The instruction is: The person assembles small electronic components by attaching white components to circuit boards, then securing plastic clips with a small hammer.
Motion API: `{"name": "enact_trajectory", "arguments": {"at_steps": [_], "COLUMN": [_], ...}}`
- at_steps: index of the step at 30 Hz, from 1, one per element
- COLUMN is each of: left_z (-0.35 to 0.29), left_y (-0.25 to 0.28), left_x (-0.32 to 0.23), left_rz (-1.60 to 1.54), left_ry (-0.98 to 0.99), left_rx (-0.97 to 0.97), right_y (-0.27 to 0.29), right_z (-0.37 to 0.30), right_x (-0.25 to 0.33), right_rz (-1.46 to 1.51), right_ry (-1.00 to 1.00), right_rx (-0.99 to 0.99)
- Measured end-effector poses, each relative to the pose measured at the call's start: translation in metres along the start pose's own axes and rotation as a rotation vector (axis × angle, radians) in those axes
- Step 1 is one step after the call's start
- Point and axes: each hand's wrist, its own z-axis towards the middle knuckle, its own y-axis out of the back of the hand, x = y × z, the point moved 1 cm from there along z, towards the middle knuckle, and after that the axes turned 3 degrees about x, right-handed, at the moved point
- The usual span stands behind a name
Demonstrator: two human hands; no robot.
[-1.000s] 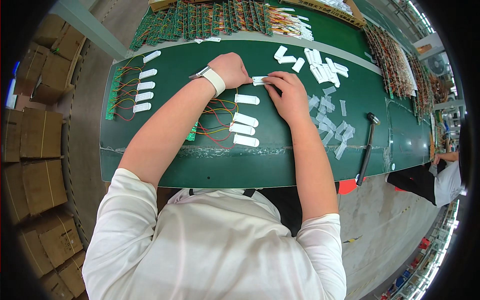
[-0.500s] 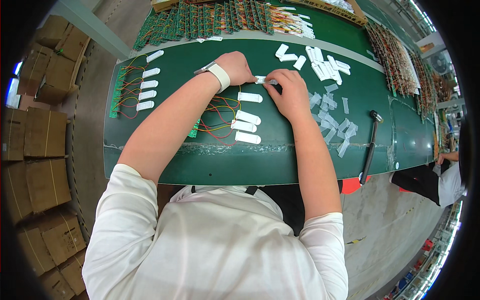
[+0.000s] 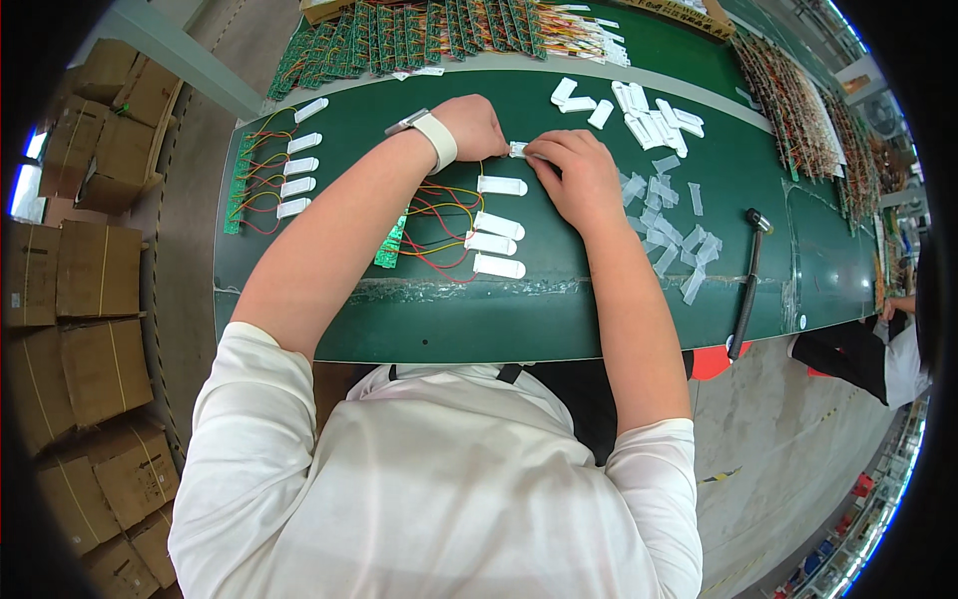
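A small white plastic piece (image 3: 518, 150) lies on the green bench between my hands. My right hand (image 3: 581, 178) has its fingers bent together over the right end of this piece, covering part of it. Just left of it, my left hand (image 3: 473, 128) is curled closed, and its fingertips are mostly hidden. A wire shows below that hand. Nearer to me lies a green circuit board (image 3: 390, 243), partly behind my left forearm. Red, yellow and black wires run from it to several white plastic pieces (image 3: 499, 267) in a column.
A wired board (image 3: 238, 185) with white pieces lies at the left. On the right are loose white pieces (image 3: 639, 118), clear strips (image 3: 659, 215) and a black-handled tool (image 3: 745, 290). Rows of circuit boards (image 3: 399, 40) line the back. Cardboard boxes (image 3: 100, 270) are stacked at far left.
My left fingertips have drawn slightly back from the white piece. My right fingers have moved over its right end, where a clear strip showed before. The view has shifted slightly.
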Motion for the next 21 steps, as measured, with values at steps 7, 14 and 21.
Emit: {"name": "enact_trajectory", "arguments": {"at_steps": [7,14,21], "left_z": [0.000,0.005,0.009], "left_y": [0.015,0.010,-0.008], "left_x": [-0.008,-0.006,0.008], "left_rz": [0.070,0.188,0.351], "left_ry": [-0.043,-0.130,-0.296], "left_rx": [0.069,-0.092,-0.346], "right_y": [0.000,-0.001,-0.002], "right_z": [0.000,0.002,0.002], "right_x": [0.001,0.006,0.004], "right_rz": [-0.082,-0.087,-0.071], "right_ry": [0.051,0.028,0.027], "right_rx": [-0.035,-0.019,-0.030]}}
